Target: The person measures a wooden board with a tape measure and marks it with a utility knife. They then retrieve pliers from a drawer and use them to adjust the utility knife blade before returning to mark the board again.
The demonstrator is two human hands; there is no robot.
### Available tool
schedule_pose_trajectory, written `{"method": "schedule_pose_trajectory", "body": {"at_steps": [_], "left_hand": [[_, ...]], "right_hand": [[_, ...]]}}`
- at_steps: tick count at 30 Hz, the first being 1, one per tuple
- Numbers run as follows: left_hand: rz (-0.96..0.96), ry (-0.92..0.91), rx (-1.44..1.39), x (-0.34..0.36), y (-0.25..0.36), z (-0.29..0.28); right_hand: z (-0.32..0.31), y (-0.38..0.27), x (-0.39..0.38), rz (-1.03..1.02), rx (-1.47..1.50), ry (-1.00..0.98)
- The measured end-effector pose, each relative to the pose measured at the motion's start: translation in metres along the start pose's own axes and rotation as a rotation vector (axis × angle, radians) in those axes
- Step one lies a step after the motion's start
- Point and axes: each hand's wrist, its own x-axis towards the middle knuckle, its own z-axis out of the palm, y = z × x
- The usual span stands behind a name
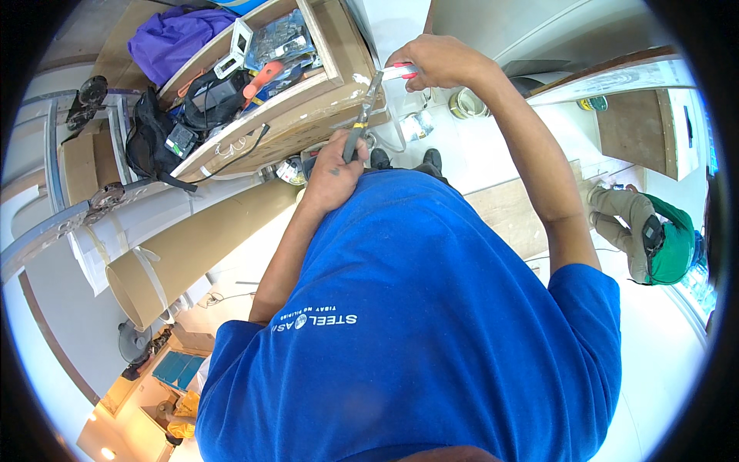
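Note:
In front of my body, my left hand (336, 171) is closed round the dark grey handle of a hand tool (362, 123) with a yellow band. The tool's long, narrow, smeared metal blade points up and away. Farther out and to the right, my right hand (443, 61) grips a small red-and-silver hand tool (397, 71), whose grip is mostly hidden by the fingers. Its silver end meets or overlaps the tip of the left tool's blade; whether they touch I cannot tell.
An open wooden box (327, 35) of tools and packets stands at the far left, beside a purple cloth (173, 38). A large cardboard tube (192, 254) lies left. A bucket (467, 104) stands ahead on the floor. Another person in green (670, 239) bends over at right.

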Motion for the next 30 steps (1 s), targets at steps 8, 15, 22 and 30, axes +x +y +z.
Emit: {"method": "schedule_pose_trajectory", "body": {"at_steps": [8,15,22,30], "left_hand": [[-0.039,0.003,0.049,0.0,0.01,0.002],[-0.008,-0.003,0.09,-0.001,0.011,0.003],[-0.026,0.024,0.125,-0.003,0.009,0.002],[0.028,-0.014,0.106,-0.002,0.005,0.0]], "right_hand": [[0.005,0.001,-0.003,0.014,-0.09,-0.005],[0.011,0.009,-0.005,0.0,-0.067,-0.003],[0.012,0.042,-0.012,-0.054,0.637,-0.291],[0.013,0.066,-0.035,-0.033,0.852,-0.391]]}}
